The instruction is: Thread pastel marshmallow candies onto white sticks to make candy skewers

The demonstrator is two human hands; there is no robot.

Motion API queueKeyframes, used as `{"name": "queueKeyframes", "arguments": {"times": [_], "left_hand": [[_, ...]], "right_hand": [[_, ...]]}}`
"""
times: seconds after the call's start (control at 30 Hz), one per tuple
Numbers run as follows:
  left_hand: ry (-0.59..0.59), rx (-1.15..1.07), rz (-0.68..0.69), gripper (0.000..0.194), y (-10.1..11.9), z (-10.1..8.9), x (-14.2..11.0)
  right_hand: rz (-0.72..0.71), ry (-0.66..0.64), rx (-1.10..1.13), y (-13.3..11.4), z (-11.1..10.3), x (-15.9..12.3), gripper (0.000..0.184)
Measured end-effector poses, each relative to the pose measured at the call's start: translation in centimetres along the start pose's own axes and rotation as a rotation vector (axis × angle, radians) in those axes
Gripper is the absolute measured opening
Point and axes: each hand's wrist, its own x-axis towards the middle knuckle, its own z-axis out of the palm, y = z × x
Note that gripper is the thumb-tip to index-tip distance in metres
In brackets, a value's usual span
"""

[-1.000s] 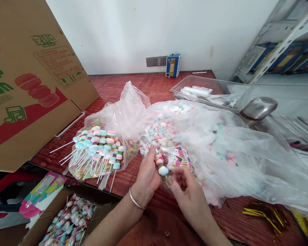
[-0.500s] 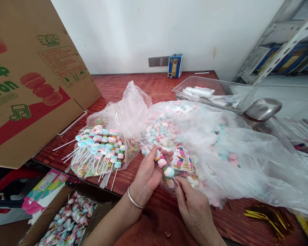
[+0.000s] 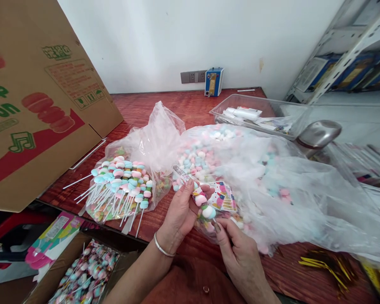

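Over the table's front edge, my left hand [image 3: 181,211] is closed round a small clear printed wrapper [image 3: 181,172], its thumb on top. A marshmallow skewer [image 3: 208,212], with pink, green, white and blue pieces, lies partly inside that wrapper. My right hand [image 3: 237,242] pinches the lower end of the skewer's stick between thumb and finger. Just behind my hands lies a fanned stack of printed cards [image 3: 223,196]. To the left, several finished marshmallow skewers [image 3: 123,179] rest on a clear bag of gummy candies [image 3: 104,213], sticks pointing toward me.
A large clear bag of loose marshmallows [image 3: 196,156] spreads across the table's middle and right. A cardboard carton [image 3: 47,105] stands at left; a lower box [image 3: 85,270] holds wrapped skewers. Behind are a plastic tray [image 3: 231,101] and a blue device [image 3: 214,82]. Gold ties [image 3: 329,270] lie right.
The view has shifted slightly, so the scene sits a little further left. Both hands keep their hold, and the skewer stays nearly in place at the wrapper.
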Motion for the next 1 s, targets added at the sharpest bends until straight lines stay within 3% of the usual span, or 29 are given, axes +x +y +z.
{"name": "queueKeyframes", "arguments": {"times": [0.17, 0.27, 0.33, 0.47, 0.63, 0.83, 1.0], "left_hand": [[-0.063, 0.038, 0.003, 0.028, 0.2, -0.1, -0.1], [-0.131, 0.108, 0.076, 0.049, 0.5, -0.3, -0.2], [-0.109, 0.122, 0.094, 0.051, 0.6, -0.5, -0.1], [-0.020, 0.063, 0.063, 0.034, 0.4, -0.8, 0.4], [0.060, 0.058, 0.052, 0.037, 0.0, -0.5, 0.6], [-0.026, 0.193, 0.004, 0.038, -0.4, -0.6, 0.1], [-0.063, 0.338, 0.017, 0.039, -0.9, -0.7, -0.1]], "right_hand": [[0.064, 0.015, 0.030, -0.3, -0.3, -0.1, 0.025], [0.068, 0.016, 0.035, -0.4, -0.6, 0.0, 0.026], [0.067, 0.003, 0.033, -0.3, -0.6, 0.1, 0.026], [0.072, -0.031, 0.033, -0.1, -0.4, 0.0, 0.026], [0.054, -0.124, 0.019, -0.7, -1.2, 0.6, 0.023], [-0.108, 0.048, -0.009, -1.7, -2.3, 3.2, 0.014], [-0.298, 0.079, -0.271, -1.7, -1.6, 5.0, 0.015]]}}
